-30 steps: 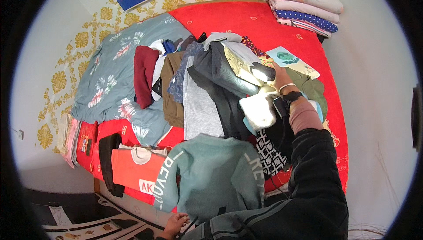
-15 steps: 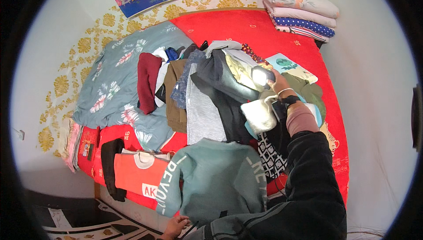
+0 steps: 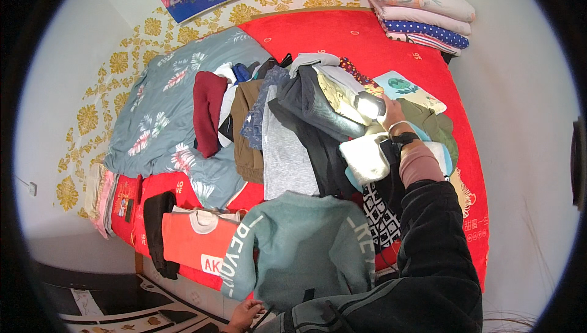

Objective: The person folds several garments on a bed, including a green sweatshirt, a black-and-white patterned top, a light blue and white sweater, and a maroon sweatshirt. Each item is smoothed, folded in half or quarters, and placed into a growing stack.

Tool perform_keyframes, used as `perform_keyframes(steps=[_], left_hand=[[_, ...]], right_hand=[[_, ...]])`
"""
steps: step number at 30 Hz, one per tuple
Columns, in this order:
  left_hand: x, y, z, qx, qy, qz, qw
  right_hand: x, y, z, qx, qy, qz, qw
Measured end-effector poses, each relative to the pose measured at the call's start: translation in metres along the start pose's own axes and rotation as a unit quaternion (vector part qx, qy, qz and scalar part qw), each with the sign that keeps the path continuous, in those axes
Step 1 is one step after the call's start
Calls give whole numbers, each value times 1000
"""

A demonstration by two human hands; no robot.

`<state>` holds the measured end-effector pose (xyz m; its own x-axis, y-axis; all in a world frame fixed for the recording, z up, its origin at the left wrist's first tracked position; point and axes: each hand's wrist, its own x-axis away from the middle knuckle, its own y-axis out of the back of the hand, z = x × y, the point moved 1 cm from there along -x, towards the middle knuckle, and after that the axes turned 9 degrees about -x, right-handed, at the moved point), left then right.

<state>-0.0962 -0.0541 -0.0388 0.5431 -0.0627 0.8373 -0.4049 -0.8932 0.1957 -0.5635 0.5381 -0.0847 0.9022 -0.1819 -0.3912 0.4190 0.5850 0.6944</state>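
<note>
My right hand (image 3: pixel 393 114) reaches far forward over the clothes pile, its fingers closed round a small dark-edged thing with a bright white, glowing face (image 3: pixel 369 107). I cannot make out its kind. Beside that wrist lies a fluffy white piece of clothing (image 3: pixel 367 160) with light blue edging. Low in the view, my left hand (image 3: pixel 246 314) is closed near the lower edge of a grey-green sweater (image 3: pixel 306 241); a thin dark cord (image 3: pixel 264 316) shows by its fingers. What the left hand grips is hidden. The sweater lies spread out in front of me.
Trousers (image 3: pixel 287 155), a maroon garment (image 3: pixel 209 113) and other clothes overlap on the red bed cover (image 3: pixel 306 33). A grey-blue quilt (image 3: pixel 143 113) lies left. Folded bedding (image 3: pixel 422 9) is stacked at the back right. An orange top (image 3: pixel 199 241) and dark garment (image 3: pixel 160 235) lie front left.
My right hand has shifted slightly right with the bright-faced thing, which appears more tilted. The whole view has moved a little; my left hand stays by the sweater.
</note>
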Motion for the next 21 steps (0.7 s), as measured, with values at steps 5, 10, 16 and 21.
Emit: perform_keyframes(steps=[5, 10, 16, 21], left_hand=[[0, -4, -3, 12, 17, -4, 1000], [-7, -4, -6, -49, 16, -6, 999], [-18, 0, 5, -21, -65, 0, 998], [-39, 23, 15, -80, -97, -71, 990]], right_hand=[[2, 3, 3, -3, 2, -16, 1000], [-1, 31, 24, 25, -15, 19, 999], [57, 91, 96, -63, 68, -92, 992], [237, 79, 141, -350, -97, 54, 930]])
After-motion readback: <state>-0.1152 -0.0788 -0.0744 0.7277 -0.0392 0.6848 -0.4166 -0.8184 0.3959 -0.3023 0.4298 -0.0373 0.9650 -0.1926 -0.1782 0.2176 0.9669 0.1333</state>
